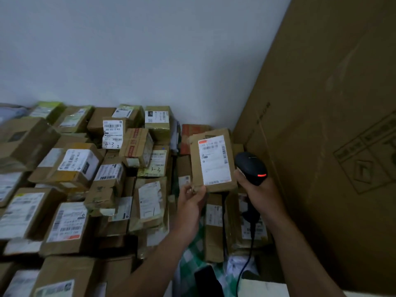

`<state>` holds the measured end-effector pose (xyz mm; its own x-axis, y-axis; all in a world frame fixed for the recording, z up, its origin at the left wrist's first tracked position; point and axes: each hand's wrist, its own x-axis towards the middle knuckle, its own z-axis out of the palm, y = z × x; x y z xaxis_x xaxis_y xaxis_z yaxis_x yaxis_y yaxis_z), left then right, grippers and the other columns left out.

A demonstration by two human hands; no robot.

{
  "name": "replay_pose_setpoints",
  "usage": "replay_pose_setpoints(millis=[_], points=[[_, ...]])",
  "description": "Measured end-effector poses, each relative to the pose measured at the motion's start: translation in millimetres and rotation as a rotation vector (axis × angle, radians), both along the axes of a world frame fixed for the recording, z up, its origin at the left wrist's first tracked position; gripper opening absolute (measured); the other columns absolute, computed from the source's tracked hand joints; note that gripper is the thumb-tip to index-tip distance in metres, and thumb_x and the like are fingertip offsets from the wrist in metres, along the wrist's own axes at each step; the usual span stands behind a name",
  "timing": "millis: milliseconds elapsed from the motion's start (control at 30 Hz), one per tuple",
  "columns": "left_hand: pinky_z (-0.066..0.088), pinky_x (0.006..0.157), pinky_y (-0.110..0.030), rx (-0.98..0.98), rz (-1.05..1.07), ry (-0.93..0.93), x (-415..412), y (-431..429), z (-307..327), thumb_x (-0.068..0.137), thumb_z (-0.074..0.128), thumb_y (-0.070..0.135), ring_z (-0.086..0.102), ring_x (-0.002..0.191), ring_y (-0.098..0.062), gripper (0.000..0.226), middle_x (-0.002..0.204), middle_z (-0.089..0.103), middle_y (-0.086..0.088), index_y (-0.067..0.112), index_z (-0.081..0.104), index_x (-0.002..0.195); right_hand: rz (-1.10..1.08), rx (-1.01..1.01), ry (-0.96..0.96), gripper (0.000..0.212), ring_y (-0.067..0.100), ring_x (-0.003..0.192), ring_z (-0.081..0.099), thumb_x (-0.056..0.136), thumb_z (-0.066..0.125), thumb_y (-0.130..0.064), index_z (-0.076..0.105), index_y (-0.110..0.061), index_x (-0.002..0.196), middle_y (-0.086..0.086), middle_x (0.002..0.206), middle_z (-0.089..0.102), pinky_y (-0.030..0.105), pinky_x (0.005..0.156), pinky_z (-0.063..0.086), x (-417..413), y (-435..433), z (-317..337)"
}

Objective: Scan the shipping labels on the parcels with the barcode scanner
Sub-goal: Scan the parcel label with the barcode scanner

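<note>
My left hand [191, 198] pinches the lower left corner of a flat brown cardboard parcel [230, 146] and holds it upright above the pile. Its white shipping label [214, 160] with barcodes faces me. My right hand [260, 192] grips a black barcode scanner [250, 166] just right of the parcel. A red light glows on the scanner's head, and its dark cable [246, 262] hangs down between my arms.
Several labelled cardboard parcels [70, 166] are piled from the left edge to the middle, against a white wall [150, 50]. A very large cardboard box [334, 125] stands close on the right. Green checked cloth [190, 254] and a dark object [207, 279] lie below my arms.
</note>
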<state>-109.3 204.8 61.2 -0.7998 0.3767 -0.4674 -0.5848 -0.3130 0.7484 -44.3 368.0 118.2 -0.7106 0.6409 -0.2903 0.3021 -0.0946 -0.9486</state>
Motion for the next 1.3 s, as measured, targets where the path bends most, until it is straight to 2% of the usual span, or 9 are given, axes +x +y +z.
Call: replay_pose_setpoints(millis=[200,367,433,600,733,867,967,1100,1300], points=[[0.048,0.108,-0.051,-0.042,-0.249,0.096,2.1,-16.3,7.4,0.075,0.083,-0.001,0.066,0.121,-0.025,0.090,0.125,0.073,0.001,0.042,0.047,0.146,0.036,-0.013,0.006,0.042,0.011,0.098,0.075,0.082,0.087,-0.016,0.072,-0.025,0.120,-0.011,0.102,0.080,0.029,0.073,0.055,23.5,-5.8,4.8],[0.044,0.113,-0.051,-0.153,-0.339,0.231,1.0,-25.0,19.2,0.082,0.084,0.033,0.062,0.126,-0.018,0.066,0.128,0.071,0.013,0.047,0.056,0.140,0.039,0.012,-0.012,0.042,0.012,0.098,0.075,0.080,0.089,-0.017,0.074,-0.025,0.118,-0.010,0.101,0.080,0.034,0.080,0.059,36.4,-7.0,10.6],[0.046,0.112,-0.049,-0.198,-0.320,0.292,2.0,-25.5,19.0,0.089,0.079,0.031,0.064,0.123,-0.012,0.050,0.125,0.071,0.018,0.052,0.060,0.130,0.054,0.034,-0.024,0.043,0.012,0.101,0.074,0.080,0.089,-0.019,0.073,-0.026,0.119,-0.010,0.104,0.079,0.038,0.087,0.060,39.6,-8.4,15.1],[0.050,0.090,-0.024,-0.307,-0.230,0.416,3.0,-25.5,19.2,0.092,0.076,0.020,0.058,0.112,0.004,0.073,0.113,0.066,0.027,0.059,0.039,0.141,0.018,0.135,-0.067,0.014,0.021,0.089,0.074,0.088,0.081,-0.034,0.072,-0.030,0.098,0.003,0.093,0.078,0.052,0.091,0.060,39.6,-11.8,22.2],[0.045,0.091,-0.018,-0.420,-0.160,0.554,-7.5,-26.3,17.9,0.093,0.076,0.025,0.054,0.111,0.003,0.084,0.120,0.057,0.029,0.046,0.027,0.158,0.115,0.159,-0.053,0.018,0.008,0.083,0.072,0.091,0.078,-0.035,0.070,-0.031,0.107,-0.005,0.088,0.076,0.037,0.081,0.059,39.0,-18.1,35.9],[0.048,0.081,-0.001,-0.425,-0.094,0.609,-18.2,-26.2,8.6,0.093,0.076,0.018,0.057,0.122,-0.005,0.084,0.142,0.059,0.007,0.029,0.029,0.161,0.314,0.138,-0.077,0.023,-0.006,0.068,0.068,0.095,0.075,-0.025,0.066,-0.028,0.117,-0.005,0.101,0.077,0.014,0.057,0.049,35.3,-32.9,47.8],[0.050,0.094,-0.009,-0.442,-0.067,0.638,-25.3,-28.3,-1.7,0.092,0.076,0.016,0.057,0.130,-0.011,0.084,0.147,0.058,0.000,0.024,0.029,0.162,0.383,0.117,-0.089,0.030,0.001,0.066,0.070,0.097,0.073,-0.025,0.065,-0.024,0.126,-0.001,0.098,0.078,0.016,0.053,0.050,29.0,-44.1,52.4],[0.051,0.108,-0.033,-0.508,-0.056,0.657,-30.3,-30.4,-12.0,0.092,0.076,0.018,0.057,0.132,-0.011,0.085,0.147,0.059,0.002,0.025,0.029,0.162,0.418,0.138,-0.146,0.021,0.010,0.066,0.072,0.097,0.071,-0.034,0.066,-0.030,0.117,0.000,0.088,0.078,0.022,0.057,0.050,23.7,-50.1,55.5],[0.050,0.109,-0.048,-0.549,-0.045,0.690,-35.8,-32.7,-17.5,0.091,0.077,0.020,0.056,0.134,-0.014,0.081,0.144,0.060,0.007,0.035,0.034,0.158,0.419,0.115,-0.170,0.020,0.010,0.068,0.072,0.097,0.071,-0.035,0.064,-0.031,0.116,0.000,0.087,0.077,0.024,0.059,0.051,20.8,-51.3,58.2]])
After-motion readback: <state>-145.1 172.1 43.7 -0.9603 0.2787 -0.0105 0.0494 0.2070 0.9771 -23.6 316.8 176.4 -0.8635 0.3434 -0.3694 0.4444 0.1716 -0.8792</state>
